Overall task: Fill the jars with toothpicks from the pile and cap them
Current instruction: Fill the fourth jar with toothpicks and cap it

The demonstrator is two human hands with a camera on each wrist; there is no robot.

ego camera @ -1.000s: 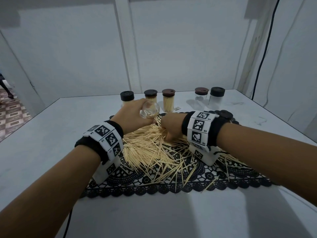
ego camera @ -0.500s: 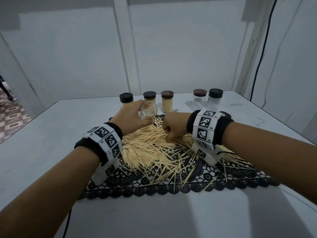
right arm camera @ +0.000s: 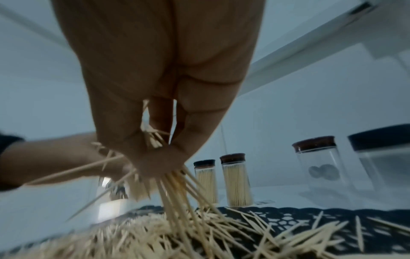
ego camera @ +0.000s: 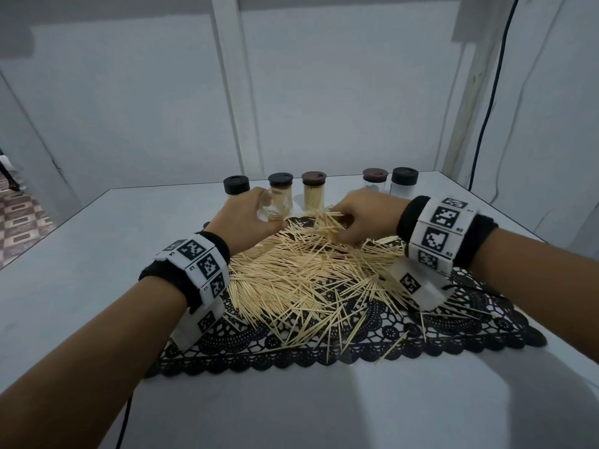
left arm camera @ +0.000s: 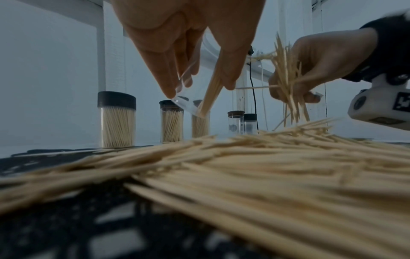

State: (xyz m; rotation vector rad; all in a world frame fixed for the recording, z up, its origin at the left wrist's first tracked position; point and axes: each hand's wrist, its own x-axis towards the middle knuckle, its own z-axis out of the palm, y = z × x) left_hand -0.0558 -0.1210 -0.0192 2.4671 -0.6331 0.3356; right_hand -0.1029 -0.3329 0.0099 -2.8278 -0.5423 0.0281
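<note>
Filling step: our left hand (ego camera: 246, 218) clamps the tilted jar (left arm camera: 195, 98); right hand (ego camera: 363, 218) clamps a toothpick bunch (left arm camera: 288, 77) beside it. Next, we judge: align, feed in.

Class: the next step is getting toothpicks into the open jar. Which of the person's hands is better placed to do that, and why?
The right hand: it already pinches a bunch of toothpicks lifted off the pile, beside the open jar that the left hand holds tilted.
</note>
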